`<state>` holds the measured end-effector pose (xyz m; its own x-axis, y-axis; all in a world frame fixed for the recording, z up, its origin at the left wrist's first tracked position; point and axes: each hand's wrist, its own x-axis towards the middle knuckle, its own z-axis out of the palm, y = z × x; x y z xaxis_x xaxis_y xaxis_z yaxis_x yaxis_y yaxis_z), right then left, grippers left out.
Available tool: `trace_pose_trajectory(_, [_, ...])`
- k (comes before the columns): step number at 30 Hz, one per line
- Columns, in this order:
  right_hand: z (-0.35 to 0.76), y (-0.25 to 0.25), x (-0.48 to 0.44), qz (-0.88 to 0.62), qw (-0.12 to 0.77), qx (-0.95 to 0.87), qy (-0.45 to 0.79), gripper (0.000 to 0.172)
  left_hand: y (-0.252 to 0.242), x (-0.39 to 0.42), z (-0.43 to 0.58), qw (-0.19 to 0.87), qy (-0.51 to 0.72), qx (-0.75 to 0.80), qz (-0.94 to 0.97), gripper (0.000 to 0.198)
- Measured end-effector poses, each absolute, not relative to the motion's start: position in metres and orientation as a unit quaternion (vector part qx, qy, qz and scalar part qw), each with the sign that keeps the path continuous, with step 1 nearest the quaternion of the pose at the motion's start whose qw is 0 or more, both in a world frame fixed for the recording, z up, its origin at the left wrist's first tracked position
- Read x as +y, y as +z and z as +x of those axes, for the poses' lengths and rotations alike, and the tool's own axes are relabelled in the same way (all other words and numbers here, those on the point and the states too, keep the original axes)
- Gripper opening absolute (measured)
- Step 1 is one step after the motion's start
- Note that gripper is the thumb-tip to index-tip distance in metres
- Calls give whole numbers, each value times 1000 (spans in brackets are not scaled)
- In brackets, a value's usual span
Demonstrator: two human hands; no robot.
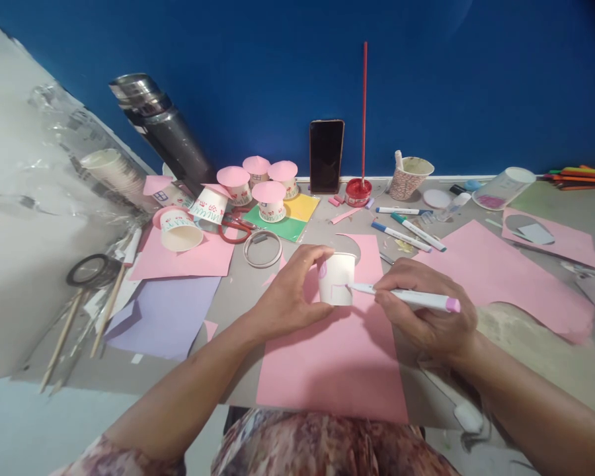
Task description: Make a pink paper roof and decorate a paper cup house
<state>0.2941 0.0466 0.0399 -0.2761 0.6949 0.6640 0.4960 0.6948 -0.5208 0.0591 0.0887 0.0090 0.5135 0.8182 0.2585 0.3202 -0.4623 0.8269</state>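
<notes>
White paper cup [336, 278] held upside-down above pink sheet [333, 360] at bench centre, gripped by left hand [287, 294], fingers closed round it; marker [404, 297] pinched in right hand [426, 311], tip touching cup's side; finished pink-roofed cups [270, 200] grouped behind, w/ loose markers [406, 228] nearby

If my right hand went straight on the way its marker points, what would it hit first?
Most likely the white paper cup: the marker in your right hand points left, its tip at or touching the cup's side. Your left hand holds that cup from the far side.
</notes>
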Motion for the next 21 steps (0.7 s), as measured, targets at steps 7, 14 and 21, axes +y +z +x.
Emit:
trace_pose_trajectory(7, [295,37,47,-378,486,-781,103,16,10,88,59,396,337,366,772,72])
trace_pose_trajectory(14, [295,40,48,-361,472,-796,112,14,8,88,57,393,335,372,771,75])
trace_pose_trajectory(21, [291,40,47,-357,479,-794,109,16,8,90,58,403,340,371,764,71])
